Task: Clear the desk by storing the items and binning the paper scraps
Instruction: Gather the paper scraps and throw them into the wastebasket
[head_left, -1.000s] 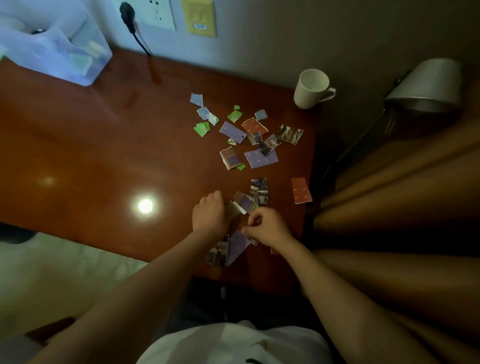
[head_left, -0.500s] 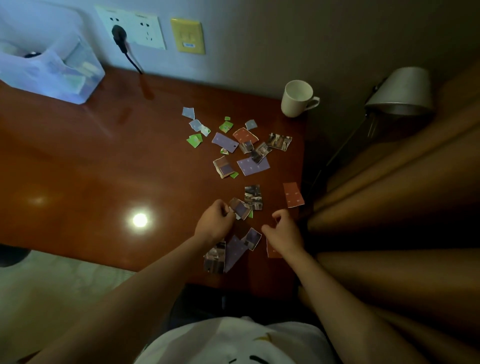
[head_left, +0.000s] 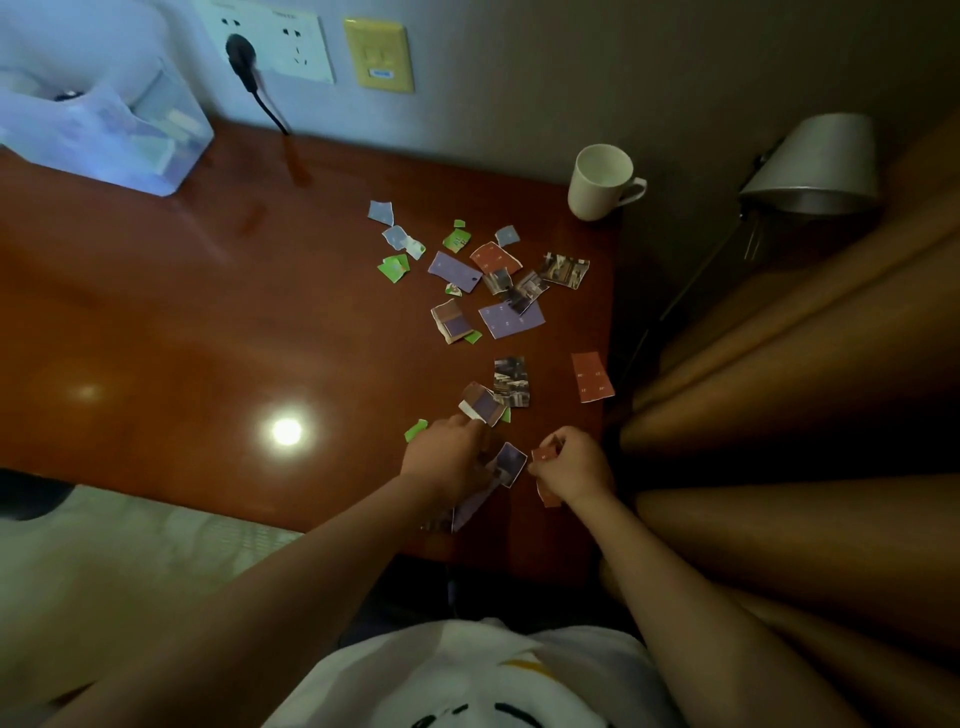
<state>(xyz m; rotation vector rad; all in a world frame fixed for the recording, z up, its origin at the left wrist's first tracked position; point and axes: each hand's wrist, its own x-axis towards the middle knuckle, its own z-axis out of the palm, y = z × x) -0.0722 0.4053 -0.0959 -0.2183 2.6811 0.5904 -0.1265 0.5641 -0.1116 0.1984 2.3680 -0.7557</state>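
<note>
- Paper scraps, torn, multicoloured, spread over glossy red-brown wooden worktop.
- L hand curled round bunch of scraps.
- R hand pinches red scrap w/ fingertips.

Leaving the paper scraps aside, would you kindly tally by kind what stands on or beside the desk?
White mug: 1
Clear plastic box: 1
Lamp: 1
Total: 3

The person wore a white top printed with black curved marks and a short yellow streak. Both forearms were bare from the left hand and right hand back.
</note>
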